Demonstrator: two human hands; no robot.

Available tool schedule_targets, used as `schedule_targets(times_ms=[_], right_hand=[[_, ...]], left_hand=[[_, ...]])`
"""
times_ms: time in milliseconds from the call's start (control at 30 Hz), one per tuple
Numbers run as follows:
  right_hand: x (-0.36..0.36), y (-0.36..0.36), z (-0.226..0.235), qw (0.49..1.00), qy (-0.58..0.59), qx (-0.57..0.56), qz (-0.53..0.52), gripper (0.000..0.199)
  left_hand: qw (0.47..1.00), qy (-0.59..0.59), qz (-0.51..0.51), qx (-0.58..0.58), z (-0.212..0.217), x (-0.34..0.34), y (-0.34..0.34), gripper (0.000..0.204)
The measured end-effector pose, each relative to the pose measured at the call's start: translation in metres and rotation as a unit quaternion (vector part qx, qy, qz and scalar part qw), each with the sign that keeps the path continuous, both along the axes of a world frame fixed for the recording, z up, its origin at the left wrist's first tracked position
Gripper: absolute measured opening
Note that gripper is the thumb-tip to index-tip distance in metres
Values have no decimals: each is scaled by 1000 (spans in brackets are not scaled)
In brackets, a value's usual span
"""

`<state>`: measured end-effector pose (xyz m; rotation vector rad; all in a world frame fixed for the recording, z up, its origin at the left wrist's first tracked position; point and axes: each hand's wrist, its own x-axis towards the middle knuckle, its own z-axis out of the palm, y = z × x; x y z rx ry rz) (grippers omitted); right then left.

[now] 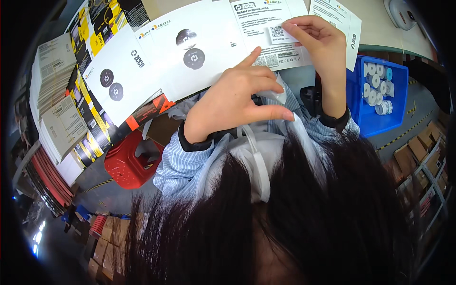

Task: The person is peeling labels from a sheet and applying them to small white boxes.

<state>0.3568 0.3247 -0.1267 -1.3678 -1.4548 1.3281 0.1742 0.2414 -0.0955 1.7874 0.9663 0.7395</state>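
My right hand [325,50] pinches a small white label [280,34] with a square code between thumb and finger. The label lies over a white printed card sheet [242,23] with lines of text. My left hand [237,95] is open, its thumb stretched out and its index finger reaching to the near edge of that sheet. Something white shows behind its bent fingers; whether they touch it I cannot tell. Left of the hands, a card sheet with dark round pictures [168,76] overlaps a similar card sheet [97,90].
Stacks of printed cards [54,71] stand at the far left on yellow and black printed sheets [88,128]. A blue bin [401,99] at the right holds white rolls [373,90]. A red stool [128,164] is below the table. Another printed sheet [349,26] lies at the upper right.
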Motion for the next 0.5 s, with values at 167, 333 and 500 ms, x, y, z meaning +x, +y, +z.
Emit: schedule_targets(times_ms=[167,333,500], right_hand=[[-1,-2,-1,999,-32,5,3,15],[-4,-1,-1,997,-68,35,28,15],[-22,-15,7,980,-151,130,-2,16]], left_hand=[[1000,2,-4,-4,1,0,1,40],[1000,7,-10,-7,1,-1,2,40],[1000,17,-9,-10,1,-1,3,41]])
